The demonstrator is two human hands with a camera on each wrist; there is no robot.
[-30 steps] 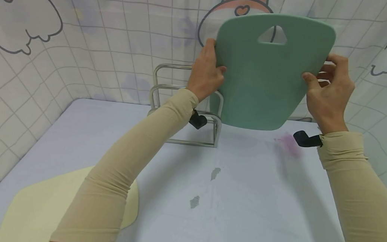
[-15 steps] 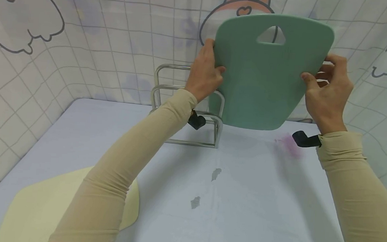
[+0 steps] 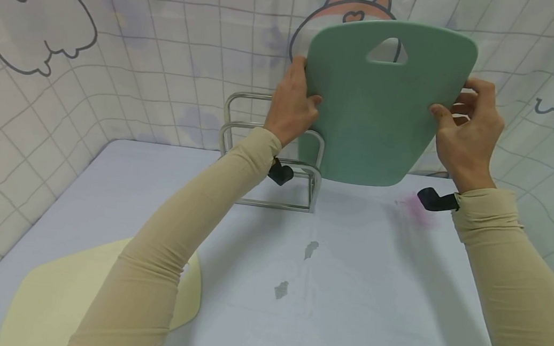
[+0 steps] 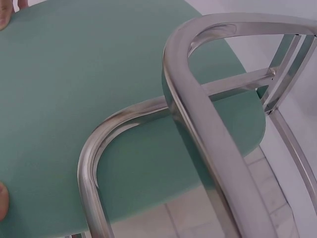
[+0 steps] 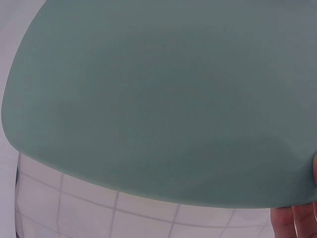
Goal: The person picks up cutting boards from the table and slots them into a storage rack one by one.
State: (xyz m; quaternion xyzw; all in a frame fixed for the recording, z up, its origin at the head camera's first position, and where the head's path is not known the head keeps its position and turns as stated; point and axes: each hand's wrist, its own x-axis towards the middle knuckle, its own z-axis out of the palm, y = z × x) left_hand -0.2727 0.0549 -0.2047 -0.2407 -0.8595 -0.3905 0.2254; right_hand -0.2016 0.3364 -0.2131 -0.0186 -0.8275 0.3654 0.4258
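A green cutting board [image 3: 382,110] with a cut-out handle hole stands upright above the back of the table, its hole at the top. At its left edge my left hand [image 3: 292,103] grips it, thumb on the near face. My right hand [image 3: 473,125] pinches the opposite edge, thumb in front and fingers behind. The lower left corner of the board passes behind the front loop of a metal rack [image 3: 275,205]. In the left wrist view, two rack bars [image 4: 208,119] cross in front of the board's face. Green board [image 5: 148,109] fills most of the right wrist view.
A yellow board [image 3: 61,292] lies flat at the front left, partly hidden under the left sleeve [image 3: 176,230]. A tiled curtain with cartoon figures [image 3: 169,53] hangs close behind the table. Grey marks [image 3: 280,289] and a pink stain [image 3: 419,210] show on the white tabletop [image 3: 355,296].
The view has shifted slightly, so the rack and table sit a little further right in it. Both hands keep their hold on the green cutting board, which has hardly moved.
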